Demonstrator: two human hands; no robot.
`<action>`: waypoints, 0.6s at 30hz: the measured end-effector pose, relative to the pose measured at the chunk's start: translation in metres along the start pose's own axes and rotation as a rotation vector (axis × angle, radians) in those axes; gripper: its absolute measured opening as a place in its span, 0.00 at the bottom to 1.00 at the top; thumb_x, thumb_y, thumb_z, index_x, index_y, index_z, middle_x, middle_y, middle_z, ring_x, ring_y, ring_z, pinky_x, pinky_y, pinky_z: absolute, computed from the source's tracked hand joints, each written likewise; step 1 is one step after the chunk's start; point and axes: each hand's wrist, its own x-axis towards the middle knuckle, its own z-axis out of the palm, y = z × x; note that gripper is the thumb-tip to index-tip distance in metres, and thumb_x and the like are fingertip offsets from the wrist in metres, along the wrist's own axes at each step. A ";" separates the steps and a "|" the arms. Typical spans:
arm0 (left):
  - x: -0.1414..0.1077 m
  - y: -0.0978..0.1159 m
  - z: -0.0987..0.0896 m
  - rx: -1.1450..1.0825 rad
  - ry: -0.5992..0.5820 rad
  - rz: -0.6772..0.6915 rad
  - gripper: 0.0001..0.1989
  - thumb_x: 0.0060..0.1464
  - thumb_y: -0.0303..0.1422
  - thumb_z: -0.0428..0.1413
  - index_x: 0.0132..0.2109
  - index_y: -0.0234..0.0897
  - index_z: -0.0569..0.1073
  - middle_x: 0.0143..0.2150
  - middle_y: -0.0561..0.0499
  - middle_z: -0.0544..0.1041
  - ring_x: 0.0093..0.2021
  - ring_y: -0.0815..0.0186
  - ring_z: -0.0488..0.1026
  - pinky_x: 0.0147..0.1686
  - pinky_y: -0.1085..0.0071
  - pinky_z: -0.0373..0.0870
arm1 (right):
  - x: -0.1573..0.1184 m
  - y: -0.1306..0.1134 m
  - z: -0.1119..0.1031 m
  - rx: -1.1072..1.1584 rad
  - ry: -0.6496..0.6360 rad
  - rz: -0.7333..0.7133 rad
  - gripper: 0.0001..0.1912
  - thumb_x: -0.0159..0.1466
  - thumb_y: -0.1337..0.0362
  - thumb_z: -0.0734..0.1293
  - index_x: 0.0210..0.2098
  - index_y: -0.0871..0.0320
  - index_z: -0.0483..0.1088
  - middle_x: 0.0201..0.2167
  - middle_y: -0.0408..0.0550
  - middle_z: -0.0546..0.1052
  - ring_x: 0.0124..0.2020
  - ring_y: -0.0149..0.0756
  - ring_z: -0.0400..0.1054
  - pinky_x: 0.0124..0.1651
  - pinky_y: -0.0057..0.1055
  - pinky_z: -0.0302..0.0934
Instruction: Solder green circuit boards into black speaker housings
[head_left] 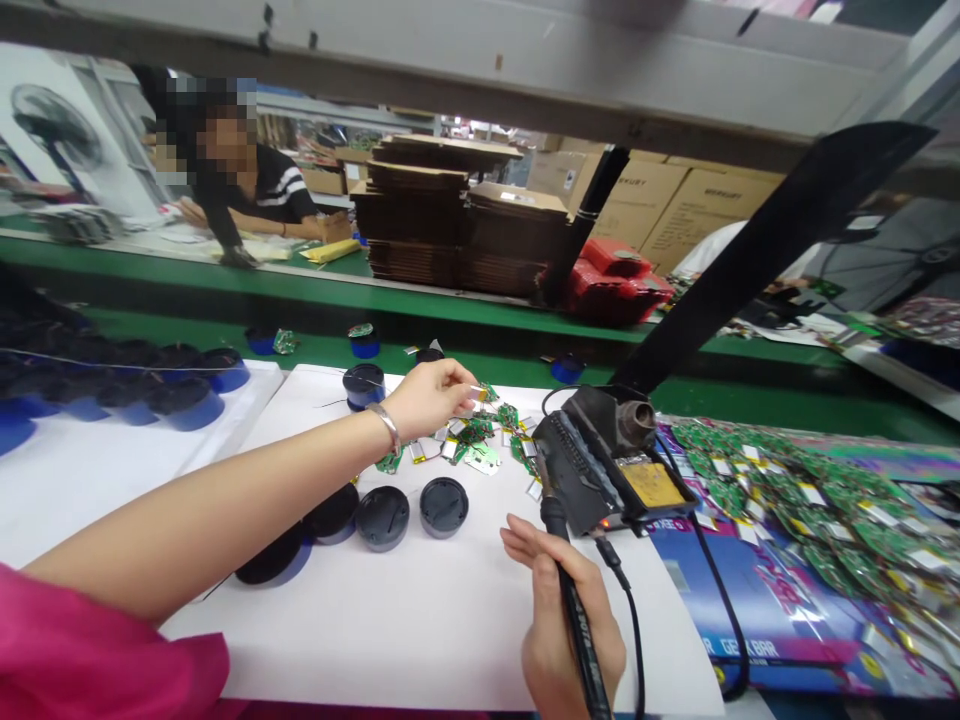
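My left hand [431, 397] reaches over the white work surface [480, 610], its fingertips pinched on a small circuit board [489, 393] with a silver, yellow-edged battery. Beneath the fingers lies a loose pile of green circuit boards [474, 432] with similar batteries. In my right hand [574, 625] is a black soldering iron [576, 600], its tip end slanting up toward the black soldering station [585, 460]. Between my arms, round black caps [444, 508] lie on the white surface, partly hidden by my left forearm at the left.
Many circuit boards [795, 500] cover a printed blue sheet [720, 580] at right. Rows of blue-and-black round housings [176, 400] stand at left. A black post [765, 260] slants up behind the station. Across the green bench [315, 290] sits another person [262, 190] near stacked cardboard [412, 220].
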 end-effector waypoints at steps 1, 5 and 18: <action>-0.004 0.003 0.000 -0.044 -0.028 0.012 0.04 0.61 0.24 0.54 0.36 0.33 0.70 0.31 0.50 0.78 0.31 0.70 0.76 0.34 0.73 0.73 | 0.002 0.000 0.001 -0.005 0.003 -0.006 0.12 0.70 0.68 0.61 0.50 0.55 0.71 0.46 0.49 0.79 0.41 0.36 0.78 0.44 0.33 0.75; -0.025 0.018 -0.004 -0.167 -0.189 0.054 0.02 0.59 0.24 0.55 0.36 0.33 0.71 0.29 0.51 0.77 0.30 0.71 0.74 0.33 0.74 0.72 | 0.011 -0.007 0.002 -0.055 0.024 -0.013 0.11 0.69 0.67 0.62 0.49 0.56 0.71 0.47 0.51 0.79 0.46 0.39 0.77 0.50 0.37 0.73; -0.077 0.026 -0.016 -0.205 -0.498 0.187 0.05 0.61 0.29 0.51 0.39 0.34 0.71 0.34 0.52 0.73 0.35 0.69 0.70 0.39 0.71 0.67 | 0.016 -0.021 0.007 0.375 -0.164 0.246 0.10 0.64 0.69 0.69 0.43 0.53 0.68 0.45 0.50 0.80 0.42 0.38 0.78 0.42 0.29 0.75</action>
